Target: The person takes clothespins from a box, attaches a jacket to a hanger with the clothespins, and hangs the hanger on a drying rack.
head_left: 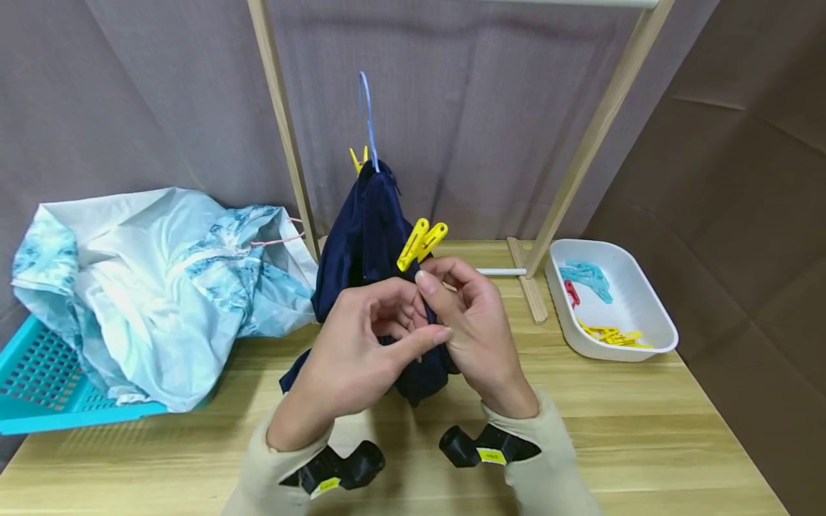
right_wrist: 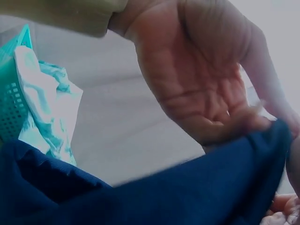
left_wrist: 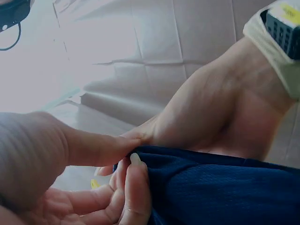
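A navy blue garment [head_left: 351,244] hangs over a light blue hanger [head_left: 371,118], its lower part bunched near the tabletop. Both hands meet at its near side. The left hand [head_left: 355,351] pinches the cloth's edge between thumb and fingertips, as the left wrist view shows. Just beside it, the right hand [head_left: 480,326] pinches the same fabric with thumb and forefinger. Two yellow clothespins [head_left: 421,244] stick up from the garment just above the right fingertips. Another yellow clothespin [head_left: 359,159] sits on the far side by the hook. Folds of navy cloth [right_wrist: 178,187] fill the lower right wrist view.
At the left, a turquoise basket [head_left: 84,414] carries a heaped white and blue patterned garment [head_left: 168,272]. A wooden rack [head_left: 606,129] stands behind the hands. On the right, a white bin [head_left: 652,301] contains blue clothespins [head_left: 587,278], a red one and yellow ones [head_left: 616,335].
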A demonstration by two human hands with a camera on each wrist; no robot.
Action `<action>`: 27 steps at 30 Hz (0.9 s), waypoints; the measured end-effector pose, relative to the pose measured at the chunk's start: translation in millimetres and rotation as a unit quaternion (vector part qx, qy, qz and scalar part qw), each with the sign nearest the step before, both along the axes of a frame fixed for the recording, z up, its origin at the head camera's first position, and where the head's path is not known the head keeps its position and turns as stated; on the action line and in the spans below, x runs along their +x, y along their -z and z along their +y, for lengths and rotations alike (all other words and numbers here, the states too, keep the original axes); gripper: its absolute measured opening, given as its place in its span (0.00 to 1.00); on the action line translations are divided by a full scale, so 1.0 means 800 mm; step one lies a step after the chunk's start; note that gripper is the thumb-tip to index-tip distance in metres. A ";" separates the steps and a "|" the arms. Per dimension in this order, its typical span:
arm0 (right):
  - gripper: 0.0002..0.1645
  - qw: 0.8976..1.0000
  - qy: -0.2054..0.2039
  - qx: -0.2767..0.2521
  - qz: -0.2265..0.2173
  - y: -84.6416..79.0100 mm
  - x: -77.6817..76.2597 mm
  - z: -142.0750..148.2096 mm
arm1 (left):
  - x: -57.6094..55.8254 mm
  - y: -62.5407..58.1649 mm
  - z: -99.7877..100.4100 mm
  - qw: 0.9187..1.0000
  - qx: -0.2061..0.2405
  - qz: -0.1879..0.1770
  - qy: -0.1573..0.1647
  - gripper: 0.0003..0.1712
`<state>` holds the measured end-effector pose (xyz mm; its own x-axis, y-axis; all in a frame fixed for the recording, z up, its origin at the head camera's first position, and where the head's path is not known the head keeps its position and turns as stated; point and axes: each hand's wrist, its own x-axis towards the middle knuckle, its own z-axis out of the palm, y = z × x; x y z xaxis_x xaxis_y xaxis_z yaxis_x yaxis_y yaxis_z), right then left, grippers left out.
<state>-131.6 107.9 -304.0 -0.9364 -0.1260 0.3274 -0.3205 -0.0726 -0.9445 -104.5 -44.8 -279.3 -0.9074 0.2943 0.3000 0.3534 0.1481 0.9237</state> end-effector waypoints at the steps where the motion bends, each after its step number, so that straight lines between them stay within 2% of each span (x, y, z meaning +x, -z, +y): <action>1: 0.10 1.000 -0.004 0.008 0.000 0.000 0.000 0.001 | 0.000 -0.001 -0.002 1.000 -0.003 0.008 -0.007 0.07; 5: 0.13 0.999 -0.025 0.041 -0.002 -0.001 0.002 0.004 | 0.003 -0.004 -0.010 1.000 -0.008 0.019 -0.023 0.06; 7: 0.14 0.998 -0.043 0.048 0.001 -0.001 0.003 0.005 | 0.003 -0.006 -0.016 1.000 -0.007 0.020 -0.019 0.06; 11: 0.19 0.994 -0.095 0.034 0.036 -0.001 0.004 0.004 | 0.003 -0.009 -0.032 1.000 -0.004 0.007 -0.016 0.07; 14: 0.23 0.988 -0.135 0.018 0.068 -0.001 0.005 0.003 | 0.001 -0.011 -0.050 0.999 0.029 -0.009 -0.018 0.07; 16: 0.24 0.986 -0.144 0.019 0.078 -0.001 0.005 0.001 | 0.001 -0.011 -0.062 0.998 0.066 -0.016 -0.014 0.07; 19: 0.22 0.988 -0.127 0.025 0.080 0.001 0.003 0.000 | 0.000 -0.012 -0.082 0.993 0.119 0.001 -0.002 0.05; 23: 0.18 0.993 -0.088 0.031 0.070 0.005 -0.005 0.001 | 0.000 -0.011 -0.106 0.984 0.169 0.053 0.006 0.09; 26: 0.16 0.996 -0.066 0.038 0.056 0.007 -0.010 0.003 | -0.004 -0.007 -0.117 0.968 0.229 0.096 0.020 0.11; 27: 0.16 0.996 -0.060 0.041 0.051 0.007 -0.012 0.003 | -0.007 -0.005 -0.119 0.961 0.254 0.111 0.028 0.10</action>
<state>-141.0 110.5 -309.6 -0.8756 -0.2658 0.4034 -0.4080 -0.0402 -0.9121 -110.2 -139.9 -275.2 -0.7918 0.1060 0.6015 0.5437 -0.3264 0.7732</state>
